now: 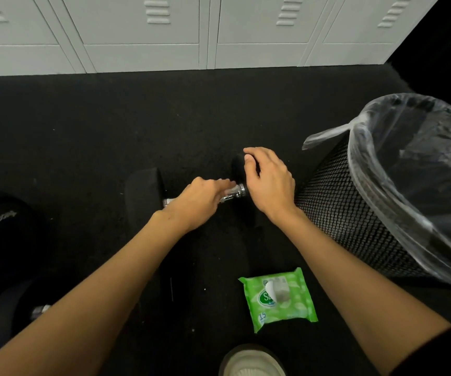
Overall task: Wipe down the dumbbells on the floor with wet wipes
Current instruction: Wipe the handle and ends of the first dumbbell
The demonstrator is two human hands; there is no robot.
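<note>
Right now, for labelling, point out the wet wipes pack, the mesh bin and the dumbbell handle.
wet wipes pack [280, 293]: head view, centre flap.
mesh bin [335, 202]: head view, black mesh wall.
dumbbell handle [233, 192]: head view, bare chrome end.

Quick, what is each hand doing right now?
Left hand: curled round the dumbbell handle; whether it holds a wipe cannot be told.
Right hand: grips the dumbbell head.

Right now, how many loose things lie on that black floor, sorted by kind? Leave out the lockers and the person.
Dumbbells: 2 that I can make out, the middle dumbbell and the left dumbbell
Pack of wet wipes: 1
Mesh bin with a clear liner: 1
Total: 4; the dark floor may hide more.
</note>
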